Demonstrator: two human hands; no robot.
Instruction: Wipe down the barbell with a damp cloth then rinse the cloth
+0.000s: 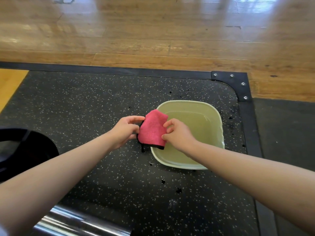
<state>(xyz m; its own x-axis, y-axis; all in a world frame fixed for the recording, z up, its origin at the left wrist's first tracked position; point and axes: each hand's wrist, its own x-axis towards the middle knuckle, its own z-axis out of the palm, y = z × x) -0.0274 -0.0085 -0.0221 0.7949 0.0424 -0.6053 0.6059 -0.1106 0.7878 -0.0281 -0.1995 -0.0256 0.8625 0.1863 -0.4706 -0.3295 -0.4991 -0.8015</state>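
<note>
Both hands pinched the pink cloth (152, 129): left hand (125, 132) one edge, right hand (178, 133) the other. It hung over the basin's (219, 116) near rim.

Rubber floor mat (85, 103): black with white flecks and a rounded far-right corner.
Wet splashes (178, 190): dark, scattered over the mat.
Frame (119, 69): a black strip along the mat's far edge.
Corner plate (238, 82): black, fixed with four bolts.
Plank floor (153, 31): light brown wood, glossy, beyond the frame.
Wood panel (10, 82): yellow, at the far left.
Second mat (286, 130): plain dark grey, to the right.
</note>
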